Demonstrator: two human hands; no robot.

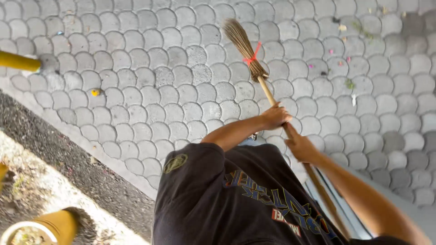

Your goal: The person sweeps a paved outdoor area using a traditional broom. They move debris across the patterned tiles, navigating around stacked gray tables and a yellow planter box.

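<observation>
both hands closed on broom (254, 63) handle, left (275, 115) above right (300, 146); bristles ahead on paving (136, 68), pointing away.

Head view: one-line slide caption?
Both hands, left hand above right hand, hold a stick broom over grey scalloped paving strewn with litter.

Position: the single camera sat on the person's head.
Direction: it looked steeply down over the dark shirt (236, 199) onto scalloped paving (150, 68).
Nearness: close to the chest, farther from the paving.
</observation>
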